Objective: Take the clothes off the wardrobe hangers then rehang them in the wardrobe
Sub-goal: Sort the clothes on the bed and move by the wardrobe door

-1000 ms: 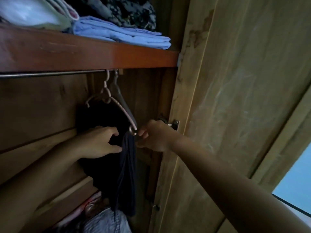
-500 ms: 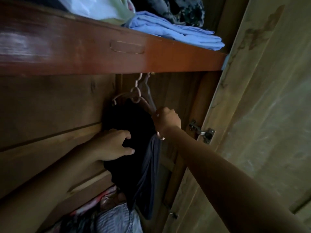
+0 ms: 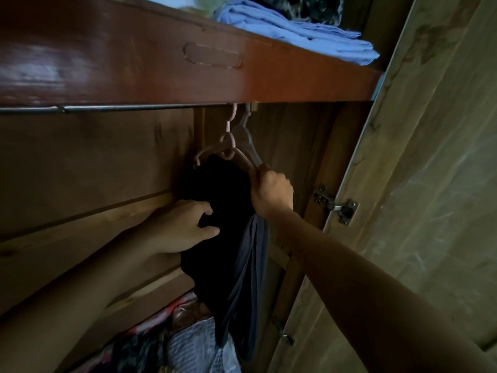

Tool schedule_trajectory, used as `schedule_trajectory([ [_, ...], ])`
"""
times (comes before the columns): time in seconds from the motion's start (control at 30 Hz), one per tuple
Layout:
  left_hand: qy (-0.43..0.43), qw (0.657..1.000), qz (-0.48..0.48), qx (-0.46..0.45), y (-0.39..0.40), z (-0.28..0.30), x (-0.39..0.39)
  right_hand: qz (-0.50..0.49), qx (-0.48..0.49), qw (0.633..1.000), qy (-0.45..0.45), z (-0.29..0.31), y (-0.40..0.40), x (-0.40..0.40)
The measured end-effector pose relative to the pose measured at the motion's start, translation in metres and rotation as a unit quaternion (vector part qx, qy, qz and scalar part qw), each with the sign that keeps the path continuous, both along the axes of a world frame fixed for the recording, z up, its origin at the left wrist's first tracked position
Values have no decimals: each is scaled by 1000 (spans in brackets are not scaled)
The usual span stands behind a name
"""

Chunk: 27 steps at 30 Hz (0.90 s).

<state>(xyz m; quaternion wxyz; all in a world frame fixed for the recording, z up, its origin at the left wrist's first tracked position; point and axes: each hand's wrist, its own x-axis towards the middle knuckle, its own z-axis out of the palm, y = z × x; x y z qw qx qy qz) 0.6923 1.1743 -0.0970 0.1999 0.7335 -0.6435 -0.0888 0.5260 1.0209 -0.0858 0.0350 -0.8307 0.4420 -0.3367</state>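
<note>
The right hand (image 3: 271, 192) is curled around the lower arm of a hanger, gripping where the pink hanger (image 3: 228, 146) and the grey hanger (image 3: 248, 142) run close together; which of the two it holds I cannot tell. The left hand (image 3: 183, 227) lies against the black garment (image 3: 217, 211), fingers bent into the cloth and thumb pressing it, seemingly bunching it.

The black garment hangs limp from the hangers, and beside it a grey-blue garment (image 3: 250, 267) trails down below the right wrist. Both look soft and light, likely to slide and drape, so the cloth is best gathered near the shoulder while the hanger, stiff and thin, is held by its arm or neck.

Counted: two hangers hooked on one metal rail (image 3: 121, 107) under the shelf (image 3: 161, 63), two hanging garments, and a folded blue stack (image 3: 295, 33) on the shelf.
</note>
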Motion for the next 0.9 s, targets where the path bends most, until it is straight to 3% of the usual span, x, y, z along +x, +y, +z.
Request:
schedule_trajectory([
  [0.17, 4, 1000, -5, -10, 0, 5, -5, 7, -29, 999, -26, 10, 4, -10],
  [0.57, 39, 998, 3, -53, 0, 19, -23, 8, 20, 990, -138, 8, 16, -52],
  [0.7, 100, 993, 3, -68, -16, 25, -35, 34, 11, 988, -151, 5, 26, -79],
  [0.9, 80, 995, -3, -63, -46, 22, -50, 57, -11, 990, -129, 8, 56, -146],
])
